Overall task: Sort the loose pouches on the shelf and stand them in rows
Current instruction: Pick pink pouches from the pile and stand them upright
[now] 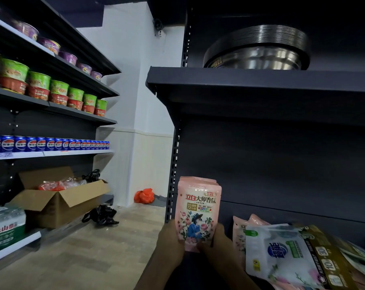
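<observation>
Pink pouches clamped upright between left hand and right hand, count unclear

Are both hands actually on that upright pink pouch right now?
Touching. The head view shows the left hand wrapped around the pink pouch's lower left edge and the right hand gripping its lower right, fingers overlapping the printed front.

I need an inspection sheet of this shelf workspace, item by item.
Surface: dark metal shelf, left end bare.
Job's things: pink flowered pouches held upright as a small stack; loose heap of white, gold and pink pouches lying at right.
Clutter: nothing seen.
Hands: left hand and right hand both grip the stack.
Cables: nothing seen.
Surroundings: stacked steel bowls above; open cardboard box at left.
</observation>
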Available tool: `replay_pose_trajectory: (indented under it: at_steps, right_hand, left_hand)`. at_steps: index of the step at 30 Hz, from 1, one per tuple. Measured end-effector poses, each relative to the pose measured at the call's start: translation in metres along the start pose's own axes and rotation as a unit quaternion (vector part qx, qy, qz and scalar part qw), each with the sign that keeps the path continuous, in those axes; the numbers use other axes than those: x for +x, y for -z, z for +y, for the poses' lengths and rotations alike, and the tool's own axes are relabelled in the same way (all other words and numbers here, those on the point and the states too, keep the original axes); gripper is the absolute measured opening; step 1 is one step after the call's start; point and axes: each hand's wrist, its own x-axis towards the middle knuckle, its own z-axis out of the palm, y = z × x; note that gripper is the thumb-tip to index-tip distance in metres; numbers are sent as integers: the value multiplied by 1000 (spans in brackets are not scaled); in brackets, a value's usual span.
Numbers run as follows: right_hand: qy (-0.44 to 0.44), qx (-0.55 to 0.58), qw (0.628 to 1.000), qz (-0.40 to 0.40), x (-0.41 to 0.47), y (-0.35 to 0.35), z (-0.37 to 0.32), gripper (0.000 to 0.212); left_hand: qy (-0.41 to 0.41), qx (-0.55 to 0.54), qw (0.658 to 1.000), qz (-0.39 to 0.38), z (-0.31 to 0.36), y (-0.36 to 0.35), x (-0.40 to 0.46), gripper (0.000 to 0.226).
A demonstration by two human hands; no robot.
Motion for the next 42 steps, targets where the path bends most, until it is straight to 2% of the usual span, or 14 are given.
replay_pose_trajectory:
  at_steps: [7, 11, 13, 15, 18, 21, 26, 28, 31, 35, 39, 42]
  right_hand:
    - [25, 28, 999, 3, -3, -3, 4, 30]
    - [30, 28, 999, -8, -4, 0, 4, 50]
    - [25, 12, 1000, 8, -5, 0, 3, 59]
    - [14, -18, 999, 27, -4, 3, 2, 62]
    - [9, -45, 998, 51, -5, 17, 1, 51]
    - [32, -76, 993, 83, -9, 39, 2, 36]
    - [45, -74, 990, 109, -18, 69, 14, 39]
    - [50, -65, 990, 115, -21, 79, 19, 34]
    - [47, -33, 991, 118, -22, 90, 31, 37]
    - [49, -6, 994, 100, -24, 97, 48, 43]
    - [26, 2, 997, 79, -19, 99, 52, 45]
    - [23, 26, 996, 80, -18, 97, 55, 38]
  left_hand:
    - [-5, 1, 1000, -3, -4, -2, -3, 24]
    - [7, 13, 1000, -3, 0, -3, -7, 47]
    - [10, 45, 998, 36, 7, -1, -11, 58]
    - [0, 77, 992, 104, 19, 2, -17, 53]
    - [-64, 43, 984, 164, 37, 2, -25, 31]
    - [-123, 18, 979, 159, 55, -11, -29, 21]
    - [-185, -15, 975, 121, 90, -43, -38, 17]
    - [-169, -8, 983, 77, 100, -56, -37, 22]
    - [-86, 39, 995, -39, 106, -73, -30, 33]
    - [18, 84, 983, -162, 104, -94, -21, 42]
    - [60, 115, 979, -155, 101, -109, -18, 42]
    - [95, 89, 983, -132, 100, -112, -17, 38]
